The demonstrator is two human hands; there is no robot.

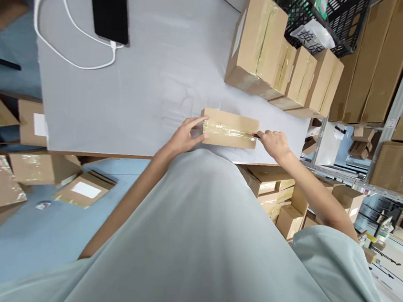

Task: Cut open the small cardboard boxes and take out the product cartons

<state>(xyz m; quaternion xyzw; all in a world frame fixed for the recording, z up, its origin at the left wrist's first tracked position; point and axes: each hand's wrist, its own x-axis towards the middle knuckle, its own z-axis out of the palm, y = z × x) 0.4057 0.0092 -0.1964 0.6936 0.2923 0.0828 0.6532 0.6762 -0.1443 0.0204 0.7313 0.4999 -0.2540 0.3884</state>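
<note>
Where the small carton (pixel 232 116) lies: centre of the frame, flat on the grey table (pixel 139 91), close to its near edge, long side running left to right.
Carton's weight and stiffness: probably light and fairly stiff along its edges, though the middle of its top might give under pressure; contents hidden, so fragility I cannot tell.
Tape strip (pixel 225 129): glossy, along the top; likely slicker than bare cardboard.
Best hold: the two short ends or the long side edges, clear of the tape.
Left hand (pixel 187 134): half open, thumb and forefinger parted, touching the carton's left end; whether it grips or merely steadies, I cannot tell.
Right hand (pixel 276 143): closed around a small tool (pixel 255 135), dark with a red part, its end over the carton's right end.
Count at the hands: one carton, one tool.
Count at upper left: one dark-screened device (pixel 110 9), one white cable (pixel 88 68) plugged into it.
Count at upper right: four taped boxes (pixel 246 50) in a row, one black crate (pixel 342 48) behind.
</note>
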